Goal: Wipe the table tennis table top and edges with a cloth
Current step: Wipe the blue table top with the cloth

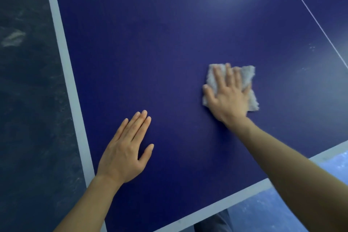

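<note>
The right hand (228, 96) lies flat, fingers spread, pressing the cloth (246, 77) onto the blue surface (150, 43). The cloth sits on the near half of the surface, toward the right, well apart from both white border lines. The left hand (126, 149) rests palm down on the surface with fingers straight and together, holding nothing; it appears to serve as a brace.

Progress, as judged from this view: wiping of the top is under way. Faint pale smears and specks remain to the right of the cloth, near the thin centre line (310, 13), so that zone likely still needs a pass. Whether the area around the left hand has been wiped cannot be told. The left border (64, 58) and near border (235, 199) show no cloth contact; the edges appear still to be done.
</note>
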